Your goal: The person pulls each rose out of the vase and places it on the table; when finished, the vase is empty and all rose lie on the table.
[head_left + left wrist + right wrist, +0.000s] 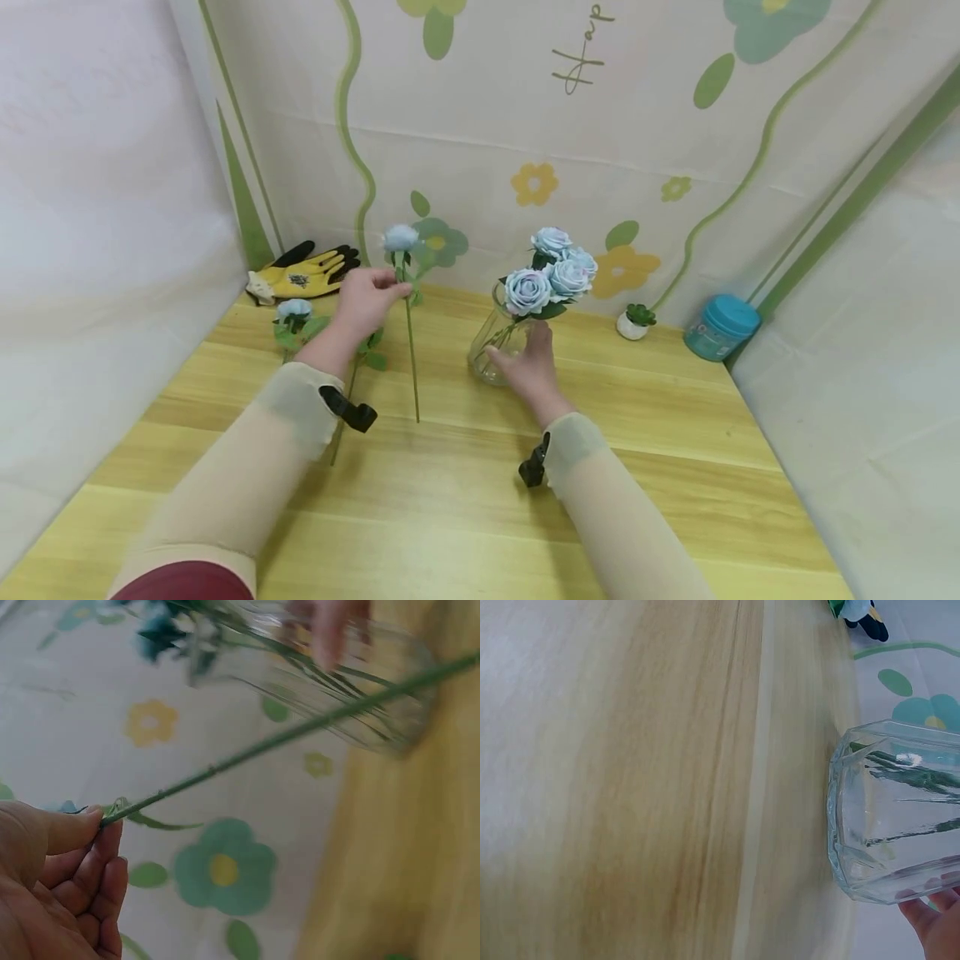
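My left hand [367,302] pinches the green stem [277,739] of a light blue rose [401,238] between thumb and fingers, just below the bloom. The rose hangs upright, its stem pointing down, left of a clear glass vase [483,350]. Several blue roses [528,290] stand in the vase and lean right. My right hand [531,367] holds the vase from its right side, thumb in front; in the right wrist view only its fingertips [941,901] show at the glass. Another blue rose [294,309] lies on the table, partly hidden behind my left forearm.
Yellow and black gloves [303,273] lie at the back left, against the printed cloth backdrop [465,150]. At the back right stand a small potted succulent [633,322] and a blue tub [722,327]. Leaves and a loose stem [345,417] show beside my left forearm on the wooden table [435,517].
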A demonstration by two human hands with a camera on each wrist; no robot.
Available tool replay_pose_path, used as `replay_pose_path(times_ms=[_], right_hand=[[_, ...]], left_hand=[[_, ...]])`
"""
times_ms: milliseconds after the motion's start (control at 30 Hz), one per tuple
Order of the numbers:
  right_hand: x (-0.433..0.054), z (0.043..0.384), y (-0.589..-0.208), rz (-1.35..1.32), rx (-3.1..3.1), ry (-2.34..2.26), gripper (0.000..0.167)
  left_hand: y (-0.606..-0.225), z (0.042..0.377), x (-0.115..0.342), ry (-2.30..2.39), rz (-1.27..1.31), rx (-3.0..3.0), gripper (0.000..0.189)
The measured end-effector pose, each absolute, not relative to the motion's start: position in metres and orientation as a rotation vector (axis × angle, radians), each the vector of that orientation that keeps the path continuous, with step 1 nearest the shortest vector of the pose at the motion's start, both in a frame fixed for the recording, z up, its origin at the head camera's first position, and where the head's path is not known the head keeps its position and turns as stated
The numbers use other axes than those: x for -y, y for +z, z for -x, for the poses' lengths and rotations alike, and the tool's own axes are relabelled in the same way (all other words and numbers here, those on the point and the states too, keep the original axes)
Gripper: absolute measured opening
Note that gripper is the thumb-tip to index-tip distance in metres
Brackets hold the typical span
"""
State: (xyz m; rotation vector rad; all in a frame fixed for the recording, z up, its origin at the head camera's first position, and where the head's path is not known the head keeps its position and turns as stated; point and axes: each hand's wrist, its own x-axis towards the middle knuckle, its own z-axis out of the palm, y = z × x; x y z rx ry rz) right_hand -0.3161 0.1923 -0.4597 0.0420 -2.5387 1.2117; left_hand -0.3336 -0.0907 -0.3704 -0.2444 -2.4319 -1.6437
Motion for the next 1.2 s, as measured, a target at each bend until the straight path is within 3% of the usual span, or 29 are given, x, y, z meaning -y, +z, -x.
replay_pose_path(times_ms=[233,367,733,900,1200], right_hand=[[-0.192,0.316,-0.459,-0.045,2.548,1.180,0.093],[-0.193,0.317,-0.460,-0.039,2.550,1.164,0.091],[-0.193,0.318,-0.461,-0.031,2.562,1.163,0.093],[-0.192,0.316,-0.461,-0.029,2.567,1.174,0.093],[-0.193,0.317,-0.461,-0.040,2.561,1.168,0.097]], left_hand=[[-0.411,0.351,0.084,-1.587,0.181,2.668,0.026],[-0.422,0.357,0.076,-1.583,0.103,2.767,0.043],[-0.437,0.361,0.061,-1.374,0.071,3.021,0.040],[-0.445,0.364,0.059,-1.272,0.065,3.086,0.021],[-0.439,0.358,0.059,-1.036,0.083,3.143,0.024]])
